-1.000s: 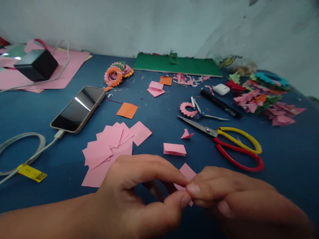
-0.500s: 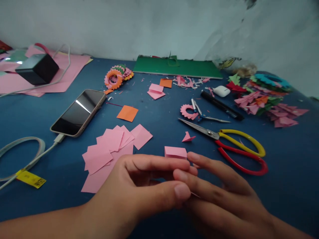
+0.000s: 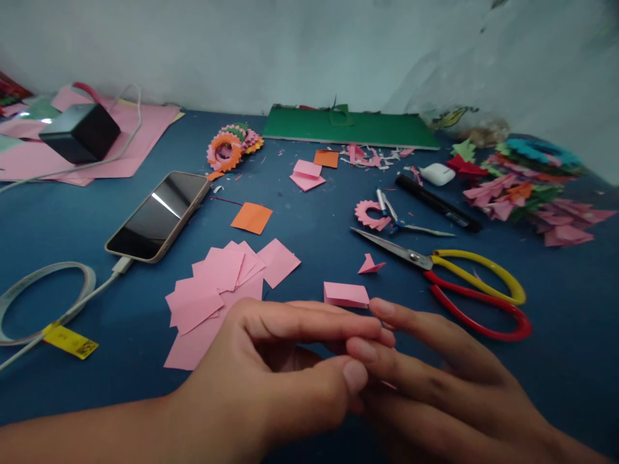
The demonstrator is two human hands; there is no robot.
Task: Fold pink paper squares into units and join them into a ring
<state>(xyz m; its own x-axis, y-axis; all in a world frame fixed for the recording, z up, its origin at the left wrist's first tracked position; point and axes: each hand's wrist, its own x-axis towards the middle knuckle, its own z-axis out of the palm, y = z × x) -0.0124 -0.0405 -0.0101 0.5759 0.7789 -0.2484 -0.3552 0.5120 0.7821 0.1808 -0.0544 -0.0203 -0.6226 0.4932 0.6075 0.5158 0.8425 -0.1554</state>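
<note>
My left hand [image 3: 290, 370] and my right hand [image 3: 440, 383] meet at the front middle with their fingertips together. Both are closed in a pinch on a small piece of pink paper [image 3: 388, 385], of which only a sliver shows between the fingers. Just beyond the fingertips lies a folded pink paper strip [image 3: 346, 295], and behind it a small folded pink piece [image 3: 371, 265]. Left of my hands, square pink papers [image 3: 198, 306] overlap in a fanned pile. Scissors [image 3: 420, 260] with yellow and red handles rest to the right, above my right hand.
A phone [image 3: 158, 218] on a cable lies left, with a black box [image 3: 80, 133] behind it. Orange squares [image 3: 252, 218], paper rings [image 3: 225, 153], small snips [image 3: 397, 223], a black marker [image 3: 438, 203] and folded paper pieces [image 3: 525, 187] lie around. A green board [image 3: 353, 129] is against the wall.
My left thumb has bent and drawn back slightly, while both hands stay together. The whole view has shifted a little, so things on the table appear slightly farther right.
</note>
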